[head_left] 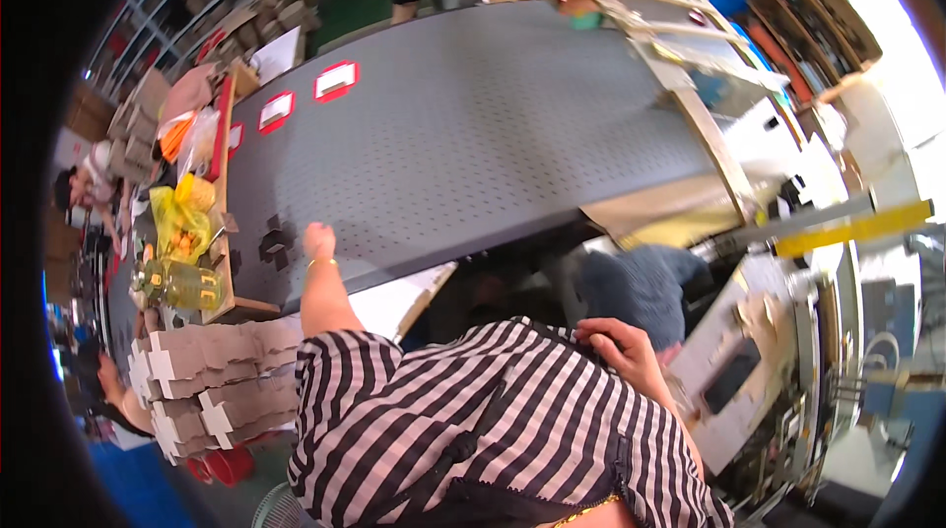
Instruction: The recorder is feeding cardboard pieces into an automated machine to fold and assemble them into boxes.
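Observation:
My left hand is over the near left part of a long grey, dotted work surface. Its fingers are curled into a fist, and whatever may be inside them is hidden. Just left of it lies a black, cross-shaped flat piece. My right hand is close to my body, its fingers loosely bent and nothing visible in them. Farther along the left side of the surface lie red-edged pieces with white middles, among them one at the back and one nearer.
Stacks of grey-brown cardboard blanks stand at lower left. Beside the surface's left edge are a yellow bag and a plastic jug. A wooden frame borders the right end. A phone lies on a bench at right. Other people are beyond.

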Demonstrator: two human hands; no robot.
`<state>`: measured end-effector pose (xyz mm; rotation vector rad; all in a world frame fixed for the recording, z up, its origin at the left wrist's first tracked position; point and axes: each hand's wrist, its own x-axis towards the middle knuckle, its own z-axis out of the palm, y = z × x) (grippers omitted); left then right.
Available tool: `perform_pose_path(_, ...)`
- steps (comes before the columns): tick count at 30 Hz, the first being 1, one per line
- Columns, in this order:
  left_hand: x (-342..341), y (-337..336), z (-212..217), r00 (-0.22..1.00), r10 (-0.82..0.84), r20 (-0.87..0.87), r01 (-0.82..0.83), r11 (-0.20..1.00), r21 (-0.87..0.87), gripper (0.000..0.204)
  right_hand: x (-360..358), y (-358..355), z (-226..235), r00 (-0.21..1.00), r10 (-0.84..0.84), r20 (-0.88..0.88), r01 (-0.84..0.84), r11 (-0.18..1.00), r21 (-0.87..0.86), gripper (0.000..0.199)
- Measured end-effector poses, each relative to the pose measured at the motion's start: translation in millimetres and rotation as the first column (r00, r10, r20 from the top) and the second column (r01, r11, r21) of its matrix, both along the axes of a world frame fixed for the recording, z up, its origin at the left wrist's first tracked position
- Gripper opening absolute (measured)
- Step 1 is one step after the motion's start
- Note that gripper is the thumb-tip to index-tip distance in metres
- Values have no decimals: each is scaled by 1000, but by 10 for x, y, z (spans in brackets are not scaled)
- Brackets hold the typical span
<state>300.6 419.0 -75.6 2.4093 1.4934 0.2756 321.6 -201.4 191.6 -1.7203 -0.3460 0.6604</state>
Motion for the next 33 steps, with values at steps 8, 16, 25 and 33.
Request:
perform_pose_path(8,-860,525,390,957,214,-195,-206,977,61,49,584,1160,138,874,433,220,-380,892,-246,30)
perform_pose_path(16,-283,704,205,964,-77,-254,95,994,60,18,443,993,122,875,402,269,-311,894,-323,30)
perform_pose_path(25,1598,-3364,2143,169,-552,817,932,-180,-315,10,-135,-414,314,746,-127,653,307,936,-170,29)
perform_pose_path(33,646,-6308,3610,-822,-276,498,432,-872,231,18,-1359,-1870,516,424,-433,796,728,686,-15,33)
